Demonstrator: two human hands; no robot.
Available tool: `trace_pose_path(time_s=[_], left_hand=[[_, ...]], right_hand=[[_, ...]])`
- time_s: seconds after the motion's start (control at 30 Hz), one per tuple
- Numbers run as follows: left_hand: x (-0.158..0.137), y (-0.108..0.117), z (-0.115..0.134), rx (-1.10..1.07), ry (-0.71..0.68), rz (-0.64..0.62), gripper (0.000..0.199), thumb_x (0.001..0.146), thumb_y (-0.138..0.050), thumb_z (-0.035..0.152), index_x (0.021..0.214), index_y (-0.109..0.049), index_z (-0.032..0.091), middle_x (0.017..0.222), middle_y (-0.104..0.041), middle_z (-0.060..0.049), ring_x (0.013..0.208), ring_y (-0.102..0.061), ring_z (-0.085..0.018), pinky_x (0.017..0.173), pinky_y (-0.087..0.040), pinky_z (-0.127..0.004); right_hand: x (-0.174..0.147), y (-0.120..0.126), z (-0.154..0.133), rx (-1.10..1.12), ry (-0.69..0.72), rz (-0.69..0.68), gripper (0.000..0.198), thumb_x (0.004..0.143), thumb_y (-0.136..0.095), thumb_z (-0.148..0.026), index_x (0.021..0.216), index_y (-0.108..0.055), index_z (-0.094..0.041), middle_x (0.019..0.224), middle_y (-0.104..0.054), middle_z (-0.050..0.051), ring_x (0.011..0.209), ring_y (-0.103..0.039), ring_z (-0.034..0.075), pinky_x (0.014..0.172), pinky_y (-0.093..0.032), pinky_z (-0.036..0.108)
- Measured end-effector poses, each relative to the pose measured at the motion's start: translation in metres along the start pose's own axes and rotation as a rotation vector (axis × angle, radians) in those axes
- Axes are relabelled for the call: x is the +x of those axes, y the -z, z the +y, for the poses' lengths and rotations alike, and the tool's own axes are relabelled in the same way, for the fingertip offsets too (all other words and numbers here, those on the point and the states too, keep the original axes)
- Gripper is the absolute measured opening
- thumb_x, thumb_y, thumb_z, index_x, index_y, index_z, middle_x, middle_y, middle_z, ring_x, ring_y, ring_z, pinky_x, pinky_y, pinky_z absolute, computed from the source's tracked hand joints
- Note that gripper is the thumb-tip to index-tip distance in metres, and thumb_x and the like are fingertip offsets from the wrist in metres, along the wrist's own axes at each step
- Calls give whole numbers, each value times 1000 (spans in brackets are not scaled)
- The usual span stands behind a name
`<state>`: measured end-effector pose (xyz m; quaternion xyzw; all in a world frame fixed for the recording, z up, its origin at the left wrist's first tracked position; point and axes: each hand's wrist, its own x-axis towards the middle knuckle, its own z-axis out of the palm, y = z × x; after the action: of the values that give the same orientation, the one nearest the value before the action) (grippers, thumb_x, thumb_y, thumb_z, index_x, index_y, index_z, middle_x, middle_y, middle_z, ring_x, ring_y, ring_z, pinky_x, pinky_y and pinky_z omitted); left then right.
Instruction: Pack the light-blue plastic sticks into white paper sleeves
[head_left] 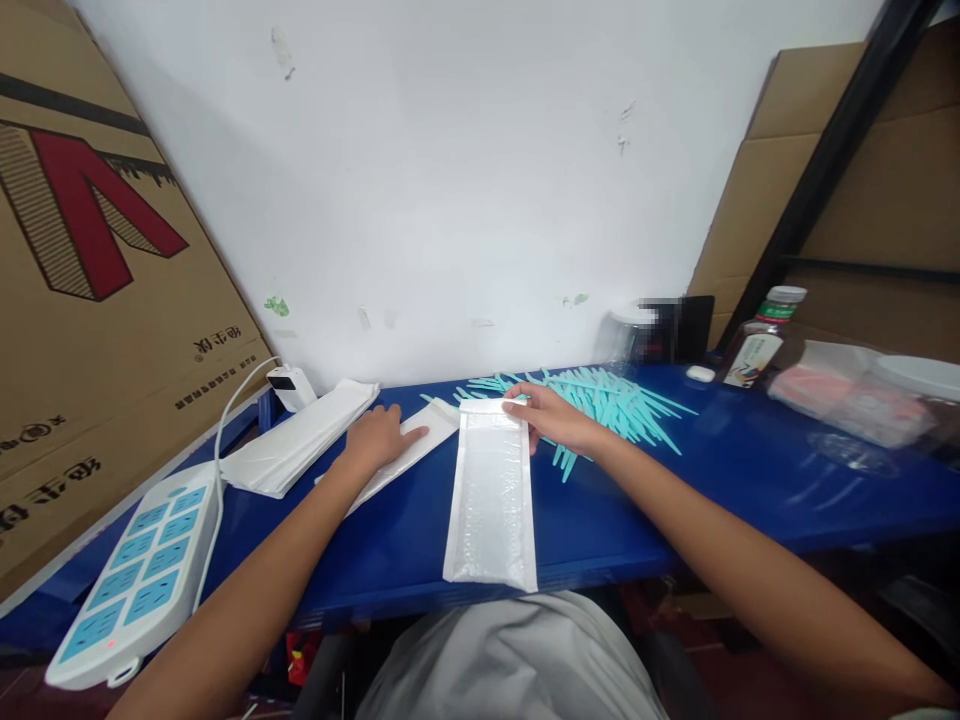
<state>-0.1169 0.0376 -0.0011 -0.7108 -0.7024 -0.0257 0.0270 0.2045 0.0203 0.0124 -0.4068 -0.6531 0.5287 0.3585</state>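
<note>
My right hand (555, 418) pinches the top edge of a white bubble mailer (491, 500), thumb in front and fingers behind. The mailer points down toward the table's front edge, its bubble lining showing through. To the left, my left hand (380, 440) lies over another white mailer (412, 455), thumb stretched out and fingers apart from it. That mailer lies slanted on the blue table. Just beyond my right hand spreads a heap of turquoise sticks (611, 400), thin and pointed; what they are exactly I cannot tell.
A stack of white mailers (300, 440) lies left of my left hand. Near it are a white power strip (139, 570) and a plugged-in white charger (291, 385). A bottle (761, 340) and a clear jar (915, 400) stand at the right. Large cardboard (112, 330) leans at left.
</note>
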Motion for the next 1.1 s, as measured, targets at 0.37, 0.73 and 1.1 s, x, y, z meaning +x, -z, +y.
trace_pose_path(time_s=[0.37,0.73,1.1], left_hand=[[13,0,-21,-255,-69,-59,69,74,-71,72,121,-66,21,120,-73,-14,102,-71,-31,79,-53,-36],[8,20,-25,-373,-262,-192,45,85,-62,68,86,-68,24,89,-73,-4,82,-68,-26,67,-45,-32],[10,22,-41,114,82,204,61,98,-51,42,152,-48,14,148,-57,-27,137,-50,-45,106,-43,-56]], right_hand=[[3,4,8,-105,39,12,30,97,-70,-48,103,-62,-20,70,-70,-1,47,-63,13,45,-48,23],[2,3,5,-130,36,31,30,95,-70,-48,101,-62,-20,65,-66,-3,41,-57,12,39,-40,22],[6,-3,14,-161,73,70,32,91,-74,-49,103,-64,-22,68,-60,-5,36,-50,9,31,-37,22]])
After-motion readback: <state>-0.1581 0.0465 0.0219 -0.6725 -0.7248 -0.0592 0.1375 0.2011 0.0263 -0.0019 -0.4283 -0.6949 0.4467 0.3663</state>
